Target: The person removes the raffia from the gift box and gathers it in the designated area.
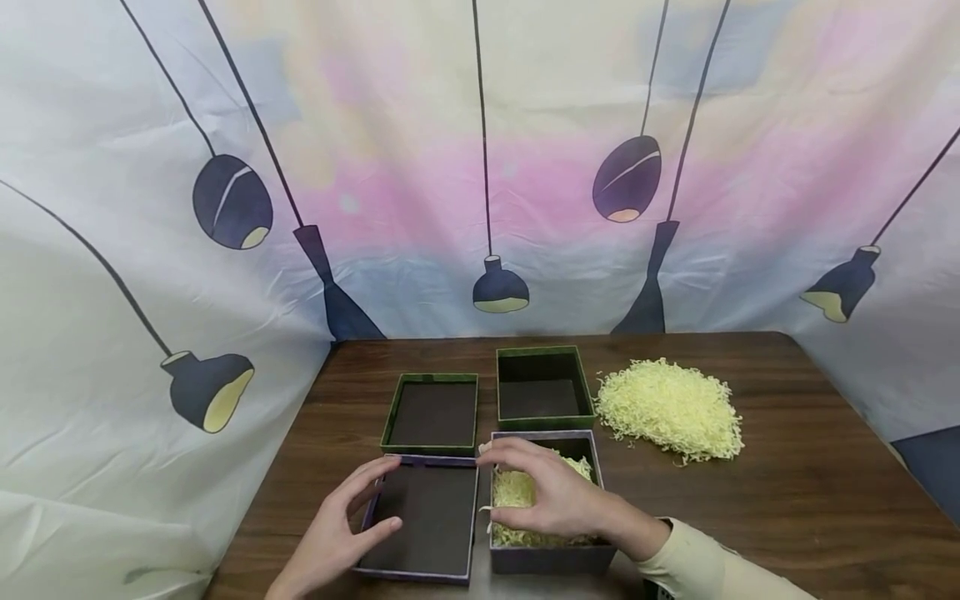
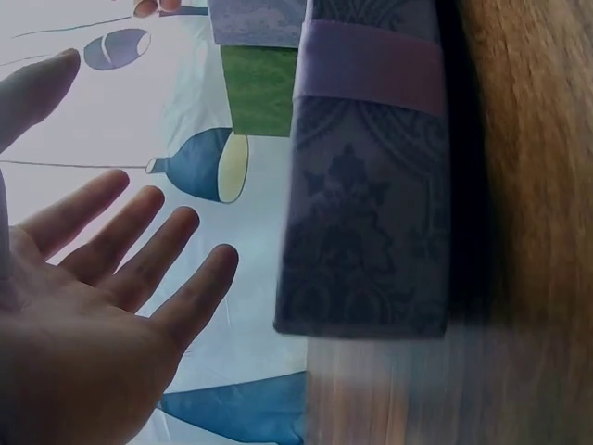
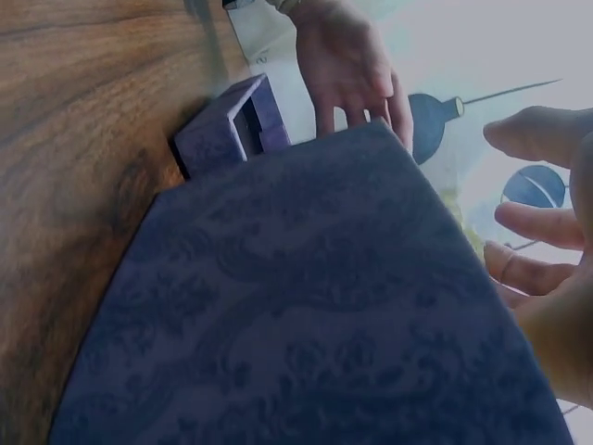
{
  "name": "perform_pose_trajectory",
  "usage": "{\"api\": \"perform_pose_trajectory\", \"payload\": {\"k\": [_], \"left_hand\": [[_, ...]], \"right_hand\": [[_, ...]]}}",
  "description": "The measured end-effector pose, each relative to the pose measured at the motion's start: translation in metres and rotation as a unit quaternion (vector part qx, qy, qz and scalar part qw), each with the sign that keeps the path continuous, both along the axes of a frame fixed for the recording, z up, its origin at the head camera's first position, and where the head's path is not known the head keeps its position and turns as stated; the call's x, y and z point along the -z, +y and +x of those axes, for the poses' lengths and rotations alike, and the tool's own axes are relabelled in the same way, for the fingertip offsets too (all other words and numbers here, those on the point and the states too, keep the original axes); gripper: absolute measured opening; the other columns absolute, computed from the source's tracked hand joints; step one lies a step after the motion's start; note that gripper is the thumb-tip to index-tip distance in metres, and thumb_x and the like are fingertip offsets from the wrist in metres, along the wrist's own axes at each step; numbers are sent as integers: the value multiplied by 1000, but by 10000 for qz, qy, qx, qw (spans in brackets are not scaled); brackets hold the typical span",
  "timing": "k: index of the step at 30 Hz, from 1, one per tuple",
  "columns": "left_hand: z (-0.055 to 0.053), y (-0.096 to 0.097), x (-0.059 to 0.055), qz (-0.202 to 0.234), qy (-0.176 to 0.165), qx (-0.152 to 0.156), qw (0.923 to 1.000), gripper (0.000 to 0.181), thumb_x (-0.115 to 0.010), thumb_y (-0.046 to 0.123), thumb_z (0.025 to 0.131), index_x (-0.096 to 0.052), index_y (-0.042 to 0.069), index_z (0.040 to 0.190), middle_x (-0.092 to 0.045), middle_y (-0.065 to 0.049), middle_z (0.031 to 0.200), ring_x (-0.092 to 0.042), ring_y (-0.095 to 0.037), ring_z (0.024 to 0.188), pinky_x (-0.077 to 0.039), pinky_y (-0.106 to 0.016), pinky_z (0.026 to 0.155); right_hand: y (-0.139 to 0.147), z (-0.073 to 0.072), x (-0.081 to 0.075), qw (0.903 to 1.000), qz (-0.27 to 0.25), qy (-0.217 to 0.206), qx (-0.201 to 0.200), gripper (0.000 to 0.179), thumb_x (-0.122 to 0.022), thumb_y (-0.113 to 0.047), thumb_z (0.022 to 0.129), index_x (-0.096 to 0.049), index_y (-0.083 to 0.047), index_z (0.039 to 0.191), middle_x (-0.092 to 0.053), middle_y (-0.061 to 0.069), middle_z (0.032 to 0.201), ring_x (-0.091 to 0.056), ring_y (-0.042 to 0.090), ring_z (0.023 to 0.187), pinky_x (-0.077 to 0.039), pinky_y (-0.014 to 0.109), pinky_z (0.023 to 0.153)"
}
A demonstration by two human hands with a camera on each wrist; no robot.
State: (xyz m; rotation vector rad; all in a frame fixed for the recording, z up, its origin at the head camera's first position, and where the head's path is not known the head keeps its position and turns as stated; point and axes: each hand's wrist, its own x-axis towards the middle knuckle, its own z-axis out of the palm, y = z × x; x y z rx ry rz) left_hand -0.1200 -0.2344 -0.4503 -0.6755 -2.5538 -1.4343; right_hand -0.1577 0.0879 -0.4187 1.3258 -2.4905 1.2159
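Observation:
A purple patterned box (image 1: 552,560) stands near the front of the table, with pale yellow paper shreds (image 1: 513,487) inside. Above it hovers my right hand (image 1: 558,492), fingers spread and loosely bent; a few shreds show near its fingertips. To the left, the purple lid (image 1: 431,525) lies with its dark inside facing up. My left hand (image 1: 337,521) is at the lid's left side, thumb and fingers apart over its edge. In the left wrist view this hand (image 2: 102,306) shows an open palm beside the patterned side. The right wrist view shows the box wall (image 3: 296,306) beside the right fingers.
Behind the purple pair are a green-rimmed box (image 1: 546,408) and a green-rimmed lid (image 1: 435,414), both dark inside. A loose heap of yellow shreds (image 1: 667,408) lies at the back right of the wooden table (image 1: 750,508). A printed curtain (image 1: 420,167) hangs behind.

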Motion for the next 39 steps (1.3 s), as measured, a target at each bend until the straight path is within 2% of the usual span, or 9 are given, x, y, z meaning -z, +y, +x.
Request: {"api": "perform_pose_trajectory", "payload": {"k": [3,5,10,13,20,24,32,39], "left_hand": [[-4,5,0,-202,-32,-31,9998,65,-76,15,85,-47,26,142,-47,-3,146,-42,-1,132,-50,-41,102],[-8,9,0,-261,-48,46,9996,67,-77,17,85,-46,27,144,-46,0,147,-41,-2,134,-49,-40,104],[-17,20,0,-287,272,424,9983,75,-80,15,81,-43,22,146,-44,-1,148,-42,-8,136,-47,-32,106],[-20,27,0,-324,435,510,9972,77,-82,16,80,-44,22,146,-44,-1,148,-44,-12,134,-49,-35,102],[-24,42,0,-388,262,600,9971,78,-82,22,80,-42,27,146,-42,4,149,-45,-16,132,-51,-39,98],[-25,48,0,-365,366,780,9956,79,-83,20,79,-42,24,146,-42,2,149,-47,-18,131,-52,-36,97],[-30,62,0,-445,187,983,9940,83,-83,21,79,-38,25,149,-39,1,150,-44,-21,134,-51,-39,99],[-37,75,4,-539,-24,1336,9896,89,-84,24,78,-33,27,151,-34,0,154,-40,-23,137,-50,-41,101]], "right_hand": [[5,-2,-1,9995,197,182,160,53,-78,-30,82,-57,-25,130,-51,-4,140,-49,19,131,-46,39,106],[8,-3,-1,9991,338,138,227,54,-78,-30,81,-56,-25,131,-50,-5,140,-50,18,130,-47,40,106],[15,-5,-1,9967,726,-82,345,59,-78,-34,80,-56,-21,133,-49,0,143,-50,20,129,-47,42,105],[18,-7,-1,9953,875,-124,389,61,-79,-36,79,-57,-18,134,-49,4,143,-51,22,129,-47,44,104],[24,-9,-1,9928,1109,-25,445,62,-78,-39,78,-58,-17,133,-49,6,143,-51,25,128,-48,48,103],[26,-9,-1,9920,1164,68,491,63,-79,-40,77,-58,-17,132,-49,7,142,-51,25,127,-48,49,102],[30,-10,-4,9844,1639,-360,533,70,-80,-44,75,-55,-20,136,-44,9,147,-44,28,133,-46,52,103],[31,-12,-1,9759,2098,-455,399,76,-81,-49,73,-53,-23,138,-44,9,146,-43,28,133,-48,50,101]]}}
